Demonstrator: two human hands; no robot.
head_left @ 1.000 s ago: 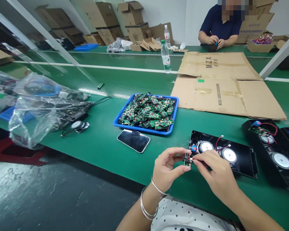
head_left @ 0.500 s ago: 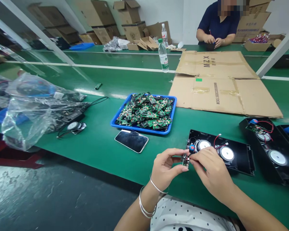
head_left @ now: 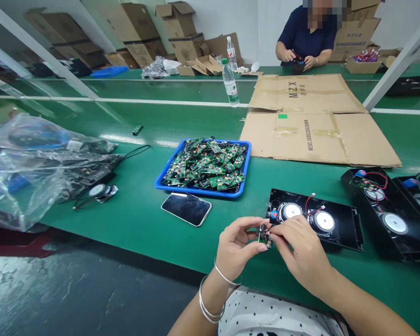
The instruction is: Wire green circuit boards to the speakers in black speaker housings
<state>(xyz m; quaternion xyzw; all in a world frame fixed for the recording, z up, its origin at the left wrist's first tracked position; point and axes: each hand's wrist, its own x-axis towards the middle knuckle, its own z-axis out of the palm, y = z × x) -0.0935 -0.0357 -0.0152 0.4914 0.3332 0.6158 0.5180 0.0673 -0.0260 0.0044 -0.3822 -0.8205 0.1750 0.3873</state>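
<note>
A small green circuit board [head_left: 265, 234] is pinched between my left hand [head_left: 236, 245] and my right hand [head_left: 299, 254], both closed on it, just above the near edge of the green table [head_left: 143, 214]. Directly behind my hands lies a black speaker panel [head_left: 343, 226] with two round speakers and red wires. A blue tray [head_left: 164, 183] heaped with several green circuit boards [head_left: 206, 163] stands to the left of that panel, and a dark phone [head_left: 186, 208] lies face up in front of the tray.
More black speaker panels [head_left: 388, 219] lie at the right edge. Flattened cardboard [head_left: 318, 126] covers the table behind them. Clear plastic bags [head_left: 31, 163] and a loose speaker [head_left: 100, 190] sit at left. A water bottle [head_left: 230, 83] stands farther back. Another person [head_left: 306, 37] works at the far table.
My hands stay closed on the small board, fingers shifting slightly. The view has drifted so everything sits a little further left in frame.
</note>
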